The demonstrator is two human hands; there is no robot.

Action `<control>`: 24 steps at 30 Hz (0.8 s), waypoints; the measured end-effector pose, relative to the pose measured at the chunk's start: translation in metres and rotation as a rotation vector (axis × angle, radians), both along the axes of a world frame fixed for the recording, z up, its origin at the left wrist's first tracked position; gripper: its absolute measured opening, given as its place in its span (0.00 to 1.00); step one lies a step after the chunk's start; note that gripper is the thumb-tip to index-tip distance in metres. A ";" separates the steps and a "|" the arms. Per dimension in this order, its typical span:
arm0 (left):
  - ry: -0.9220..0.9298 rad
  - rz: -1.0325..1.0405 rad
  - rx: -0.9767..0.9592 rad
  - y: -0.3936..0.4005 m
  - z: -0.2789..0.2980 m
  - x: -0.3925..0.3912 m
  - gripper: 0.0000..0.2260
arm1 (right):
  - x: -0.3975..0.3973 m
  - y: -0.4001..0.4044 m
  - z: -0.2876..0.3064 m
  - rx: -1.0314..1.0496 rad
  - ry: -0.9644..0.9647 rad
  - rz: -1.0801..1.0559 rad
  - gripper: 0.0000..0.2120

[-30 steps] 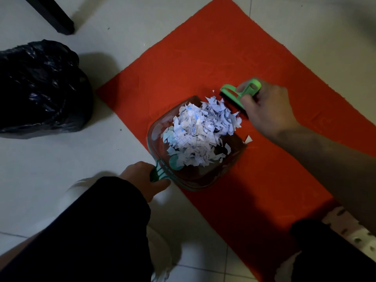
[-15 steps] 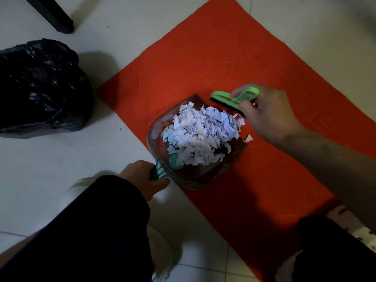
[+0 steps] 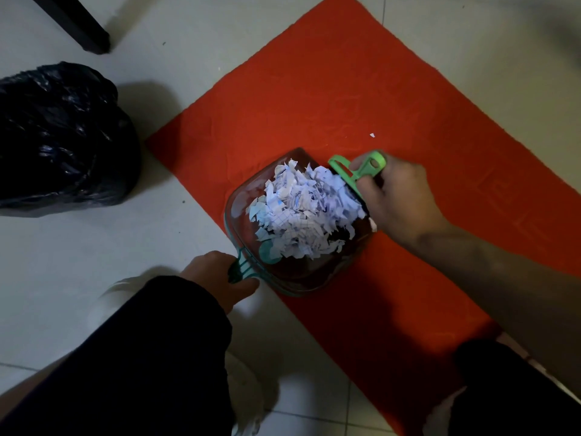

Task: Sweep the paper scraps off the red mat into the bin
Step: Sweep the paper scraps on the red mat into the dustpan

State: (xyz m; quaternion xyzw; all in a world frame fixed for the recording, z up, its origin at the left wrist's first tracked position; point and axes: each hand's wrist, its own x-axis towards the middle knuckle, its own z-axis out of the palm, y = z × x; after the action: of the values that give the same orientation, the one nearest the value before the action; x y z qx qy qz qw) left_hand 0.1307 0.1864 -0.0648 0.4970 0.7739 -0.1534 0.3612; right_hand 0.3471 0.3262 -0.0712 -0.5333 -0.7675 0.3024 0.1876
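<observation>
A left hand is gripping the handle of a clear dustpan heaped with paper scraps on the red mat, while the right hand, just beside the heap, is clasping a green brush, and a black-bagged bin is sitting well left of both hands.

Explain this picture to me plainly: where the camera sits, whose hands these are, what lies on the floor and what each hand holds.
No machine here: a person works with bare hands. The one picture comes from a camera worn on the person's head, looking down at the floor.

A red mat lies on pale tiles. On its near edge sits a clear dustpan heaped with paper scraps. The left hand grips the dustpan's teal handle. The right hand holds a small green brush, its fingers curled round the handle, at the pan's open side against the heap.

One stray scrap lies on the mat beyond the brush. A bin lined with a black bag stands to the left, off the mat.
</observation>
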 end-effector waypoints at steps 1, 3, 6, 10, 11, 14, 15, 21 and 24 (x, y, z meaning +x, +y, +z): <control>-0.004 -0.002 -0.007 0.000 0.000 0.000 0.18 | 0.000 0.000 0.003 -0.006 0.026 0.000 0.08; -0.014 0.001 -0.015 0.001 0.000 -0.001 0.18 | 0.002 0.005 0.009 0.022 0.042 -0.017 0.09; -0.023 0.005 -0.011 0.000 0.000 -0.002 0.18 | 0.012 0.021 0.009 0.100 -0.015 -0.090 0.10; -0.026 -0.001 -0.013 0.000 0.001 -0.002 0.18 | 0.024 0.043 -0.002 0.159 -0.092 -0.187 0.12; -0.024 -0.002 -0.014 0.000 0.001 -0.002 0.18 | 0.026 0.047 -0.005 0.158 -0.107 -0.195 0.13; -0.030 -0.006 -0.020 0.000 0.001 -0.003 0.17 | 0.024 0.056 -0.010 0.149 -0.144 -0.196 0.17; -0.032 -0.005 -0.023 0.001 0.001 -0.002 0.17 | 0.021 0.057 -0.010 0.147 -0.150 -0.174 0.20; -0.032 0.004 -0.027 0.001 0.001 -0.001 0.17 | 0.005 0.030 -0.002 0.048 -0.076 -0.009 0.12; -0.026 -0.007 -0.021 0.001 0.002 -0.002 0.18 | 0.013 0.026 0.006 0.042 -0.009 -0.059 0.10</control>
State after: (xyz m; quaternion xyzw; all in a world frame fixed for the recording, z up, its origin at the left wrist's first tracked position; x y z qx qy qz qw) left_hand 0.1291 0.1874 -0.0630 0.4978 0.7659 -0.1562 0.3757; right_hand 0.3600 0.3525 -0.0648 -0.5530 -0.7583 0.2783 0.2042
